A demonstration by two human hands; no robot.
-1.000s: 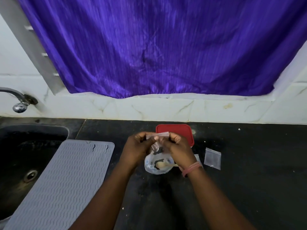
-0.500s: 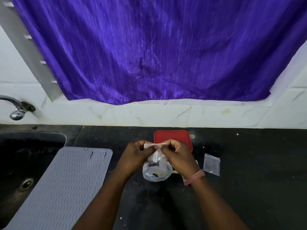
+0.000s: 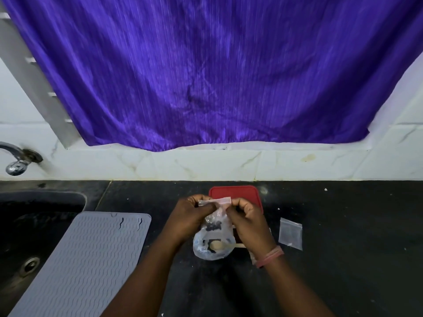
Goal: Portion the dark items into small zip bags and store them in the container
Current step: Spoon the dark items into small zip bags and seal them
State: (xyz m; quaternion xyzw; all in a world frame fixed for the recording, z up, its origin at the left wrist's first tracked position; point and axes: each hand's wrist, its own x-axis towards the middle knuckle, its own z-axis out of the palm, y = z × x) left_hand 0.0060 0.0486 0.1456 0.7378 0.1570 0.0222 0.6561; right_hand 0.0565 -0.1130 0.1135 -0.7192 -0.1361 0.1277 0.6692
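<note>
- Pinching the top strip of a small zip bag [image 3: 215,221], my left hand [image 3: 190,217] and right hand [image 3: 248,223] hold it up just above the worktop [image 3: 343,259], a little below the middle of the frame.
- My left fingers [image 3: 201,208] are curled together on the left end of the pinkish seal, and my right fingers [image 3: 238,205] clamp its right end; the bag hangs between both hands.
- I can see a few dark items [image 3: 212,226] sitting low inside the clear bag.
- Directly beneath it lies a larger crumpled plastic bag [image 3: 207,249] on the worktop, with a pale spoon [image 3: 218,245] resting in its mouth; more dark pieces show beside the spoon's bowl.
- A red container lid [image 3: 233,193] lies flat behind my hands, toward the wall, partly hidden by them.
- I cannot tell what the dark reddish shape just left of my right palm is.
- An empty small zip bag [image 3: 290,233] lies flat to the right of my right hand, apart from it.
- A pink band [image 3: 270,256] circles my right wrist.
- At lower left a grey ridged mat [image 3: 87,259] lies partly over the edge of a dark sink [image 3: 34,216], with a metal tap [image 3: 14,161] at the left edge.
- A purple curtain [image 3: 217,72] fills the upper frame above a white marble ledge [image 3: 229,164].
</note>
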